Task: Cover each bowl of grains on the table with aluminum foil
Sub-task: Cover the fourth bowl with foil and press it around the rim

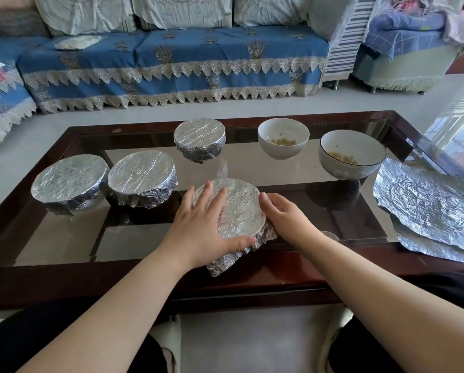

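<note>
A foil-covered bowl point(241, 208) stands at the front middle of the glass table point(134, 238). My left hand point(202, 224) lies flat on its foil top, thumb along the near edge. My right hand point(287, 219) presses the foil against the bowl's right side with curled fingers. Three other foil-covered bowls stand at the left point(69, 181), centre-left point(142, 179) and back middle point(199, 138). Two uncovered white bowls with yellowish grains stand at the back right point(283, 137) and right point(352, 154).
Loose crumpled foil sheets point(430, 205) lie on the table's right end, reaching its near edge. A sofa with a blue cover point(171, 63) stands beyond the table. My knees show below the table's front edge.
</note>
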A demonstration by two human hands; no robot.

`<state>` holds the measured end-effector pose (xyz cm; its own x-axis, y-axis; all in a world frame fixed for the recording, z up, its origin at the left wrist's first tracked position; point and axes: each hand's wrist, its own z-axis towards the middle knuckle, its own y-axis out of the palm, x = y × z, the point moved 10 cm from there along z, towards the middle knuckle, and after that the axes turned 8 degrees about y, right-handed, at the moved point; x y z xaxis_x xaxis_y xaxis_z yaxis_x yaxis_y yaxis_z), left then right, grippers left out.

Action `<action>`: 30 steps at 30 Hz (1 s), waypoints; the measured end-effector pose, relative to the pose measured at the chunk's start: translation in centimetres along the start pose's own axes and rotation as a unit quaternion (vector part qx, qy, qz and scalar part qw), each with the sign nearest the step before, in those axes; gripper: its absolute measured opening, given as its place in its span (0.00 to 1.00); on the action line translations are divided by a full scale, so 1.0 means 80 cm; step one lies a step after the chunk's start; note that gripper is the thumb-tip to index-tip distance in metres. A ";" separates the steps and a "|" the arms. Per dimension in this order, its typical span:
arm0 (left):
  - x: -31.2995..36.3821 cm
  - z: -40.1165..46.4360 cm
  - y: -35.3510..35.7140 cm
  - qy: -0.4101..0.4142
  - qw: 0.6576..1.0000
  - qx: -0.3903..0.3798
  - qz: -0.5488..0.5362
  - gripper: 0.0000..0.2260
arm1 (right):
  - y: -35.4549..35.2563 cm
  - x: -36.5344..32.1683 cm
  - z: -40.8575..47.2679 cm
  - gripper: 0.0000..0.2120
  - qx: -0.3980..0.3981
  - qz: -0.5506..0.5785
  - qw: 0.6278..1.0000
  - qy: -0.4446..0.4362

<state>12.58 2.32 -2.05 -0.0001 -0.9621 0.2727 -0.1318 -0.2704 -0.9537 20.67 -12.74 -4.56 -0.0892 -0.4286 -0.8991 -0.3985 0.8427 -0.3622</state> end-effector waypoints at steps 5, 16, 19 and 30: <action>-0.002 0.000 0.002 -0.011 1.000 -0.009 -0.016 0.54 | 0.017 0.001 -0.006 0.16 -0.131 0.202 0.970 0.031; -0.002 -0.002 0.001 -0.012 1.000 -0.007 -0.021 0.54 | 0.030 0.014 0.001 0.14 -0.200 0.341 0.912 0.111; -0.003 -0.002 0.001 -0.012 1.000 -0.004 -0.017 0.54 | 0.031 0.020 0.003 0.15 -0.187 0.352 0.909 0.125; -0.005 0.000 0.003 -0.010 1.000 -0.006 -0.011 0.54 | 0.031 0.027 0.004 0.13 -0.138 0.398 0.898 0.126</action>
<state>12.56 2.66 -2.44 0.0233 -0.9567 0.2902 -0.1437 -0.2905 -0.9460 19.81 -11.49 -7.51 -0.6352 0.1844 -0.7500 -0.3251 0.8170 0.4762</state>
